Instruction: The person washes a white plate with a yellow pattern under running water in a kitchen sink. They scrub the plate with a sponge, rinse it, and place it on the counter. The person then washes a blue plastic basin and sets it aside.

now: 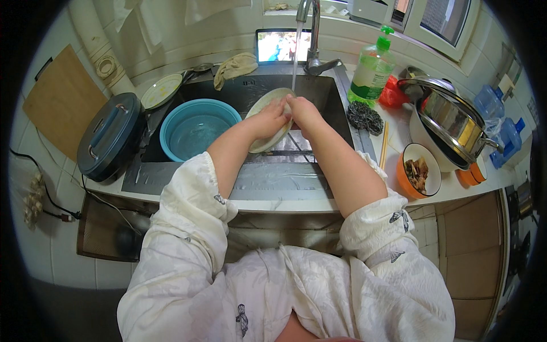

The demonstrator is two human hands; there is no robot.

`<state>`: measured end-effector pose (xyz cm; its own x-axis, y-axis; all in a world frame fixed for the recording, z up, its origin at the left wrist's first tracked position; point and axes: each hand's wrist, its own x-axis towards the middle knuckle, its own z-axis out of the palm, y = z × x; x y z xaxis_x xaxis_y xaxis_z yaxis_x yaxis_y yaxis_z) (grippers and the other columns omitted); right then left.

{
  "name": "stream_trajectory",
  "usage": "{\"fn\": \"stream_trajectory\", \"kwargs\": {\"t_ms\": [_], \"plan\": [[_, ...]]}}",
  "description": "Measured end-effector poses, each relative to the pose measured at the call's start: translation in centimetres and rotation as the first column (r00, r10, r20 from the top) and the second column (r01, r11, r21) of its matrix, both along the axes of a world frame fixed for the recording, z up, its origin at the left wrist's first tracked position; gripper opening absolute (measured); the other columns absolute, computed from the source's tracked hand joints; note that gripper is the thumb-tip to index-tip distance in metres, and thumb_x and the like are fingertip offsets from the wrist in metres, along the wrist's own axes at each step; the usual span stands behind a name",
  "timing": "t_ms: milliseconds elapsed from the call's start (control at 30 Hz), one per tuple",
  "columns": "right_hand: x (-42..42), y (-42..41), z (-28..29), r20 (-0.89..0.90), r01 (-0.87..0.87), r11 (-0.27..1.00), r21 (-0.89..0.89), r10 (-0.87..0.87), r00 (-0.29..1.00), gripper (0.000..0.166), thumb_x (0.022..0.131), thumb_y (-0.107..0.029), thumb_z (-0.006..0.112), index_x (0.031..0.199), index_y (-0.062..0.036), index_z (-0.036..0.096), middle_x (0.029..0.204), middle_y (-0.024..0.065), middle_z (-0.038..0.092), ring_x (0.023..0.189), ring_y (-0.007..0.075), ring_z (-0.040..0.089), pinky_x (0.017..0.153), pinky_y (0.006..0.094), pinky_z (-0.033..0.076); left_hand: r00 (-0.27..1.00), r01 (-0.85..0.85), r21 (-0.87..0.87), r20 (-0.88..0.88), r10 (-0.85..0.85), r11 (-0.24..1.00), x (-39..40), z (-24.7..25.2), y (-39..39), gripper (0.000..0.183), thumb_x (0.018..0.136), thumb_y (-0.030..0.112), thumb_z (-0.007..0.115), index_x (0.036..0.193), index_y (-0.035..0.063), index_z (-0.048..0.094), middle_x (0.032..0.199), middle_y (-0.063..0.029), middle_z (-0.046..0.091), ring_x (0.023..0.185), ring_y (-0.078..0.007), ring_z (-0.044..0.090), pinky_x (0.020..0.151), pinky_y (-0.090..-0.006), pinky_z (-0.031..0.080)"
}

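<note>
A pale plate (261, 106) is tilted over the dark sink (327, 98), under a stream of water from the metal faucet (315, 42). My left hand (271, 119) lies across the plate's face with its fingers spread. At the plate's right rim is my right hand (304, 112), its thumb on top and its other fingers partly hidden. To the left, a round blue basin (201, 128) with water in it sits in the sink. A beige cloth (235, 68) hangs over the sink's back edge.
Right of the sink are a green soap bottle (371, 70), a steel wool scrubber (364, 118), chopsticks (384, 145), an orange bowl with food (404, 181) and stacked pots (453, 122). On the left are another plate (161, 91) and a lidded dark electric pan (111, 137). A lit tablet (277, 46) stands behind.
</note>
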<state>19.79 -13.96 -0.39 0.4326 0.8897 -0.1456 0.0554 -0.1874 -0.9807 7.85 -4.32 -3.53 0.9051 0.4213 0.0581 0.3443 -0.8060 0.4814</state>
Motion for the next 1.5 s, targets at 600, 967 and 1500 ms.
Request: {"fn": "stream_trajectory", "kwargs": {"t_ms": [600,967,1500], "plan": [[4.1,2.5,-3.9,0.054,0.106,0.984,0.143,-0.115,0.992,0.035,0.095,-0.035,0.045,0.116,-0.0061,0.050,0.105,0.0116,0.059,0.088,0.0256,0.061,0.071,0.0414,0.053,0.982,-0.031,-0.001,-0.187,0.030,1.000,-0.1,1.4,-0.4,0.070,0.094,0.051,0.033,0.149,0.0133,0.011,0.152,-0.0226,0.011,0.140,-0.0376,0.013,0.114,-0.0404,0.014],[-1.0,0.0,0.5,-0.030,0.013,1.000,0.006,-0.013,0.999,0.032,0.095,-0.034,0.045,0.111,-0.0072,0.052,0.104,0.0101,0.059,0.088,0.0238,0.060,0.069,0.0401,0.052,0.997,0.028,0.289,-0.074,-0.007,0.957,0.2,0.2,0.1,0.054,0.097,0.024,0.035,0.147,0.0083,0.019,0.151,-0.0245,0.012,0.141,-0.0370,0.011,0.115,-0.0395,0.011],[3.4,1.4,-2.3,-0.420,0.167,0.985,0.048,-0.132,0.898,0.043,0.094,-0.035,0.046,0.120,-0.0002,0.051,0.111,0.0161,0.057,0.093,0.0304,0.060,0.074,0.0477,0.051,0.927,0.372,-0.003,-0.054,-0.371,0.928,-1.0,3.5,-2.8,0.076,0.087,0.025,0.058,0.148,0.0120,0.014,0.153,-0.0155,0.015,0.140,-0.0299,0.018,0.113,-0.0349,0.017]]}}
